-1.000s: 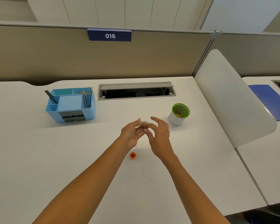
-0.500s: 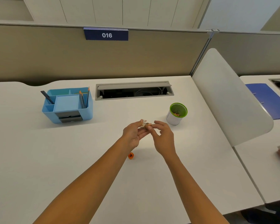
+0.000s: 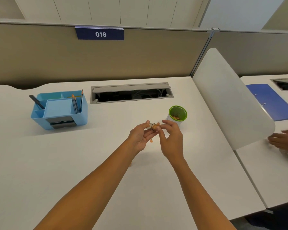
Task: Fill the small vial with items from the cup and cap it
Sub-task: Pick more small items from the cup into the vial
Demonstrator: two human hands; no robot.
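Observation:
My left hand (image 3: 140,136) holds a small clear vial (image 3: 150,126) on its side above the white desk. My right hand (image 3: 171,138) pinches small orange pieces (image 3: 155,127) against the vial's mouth. One loose orange piece (image 3: 151,141) shows just below the fingers. The white cup (image 3: 177,113) with a green rim stands just behind my right hand, with orange pieces at its bottom. The orange cap (image 3: 130,164) lies on the desk, almost hidden behind my left forearm.
A blue desk organiser (image 3: 59,110) with pencils stands at the left. An open cable hatch (image 3: 131,92) is at the back. A white divider (image 3: 231,100) borders the right side. Beyond it lie a blue binder (image 3: 273,102) and another person's hands (image 3: 283,138).
My right fingers closed onto the vial's mouth with orange pieces. A loose orange piece now shows under the hands. My left forearm now covers most of the cap.

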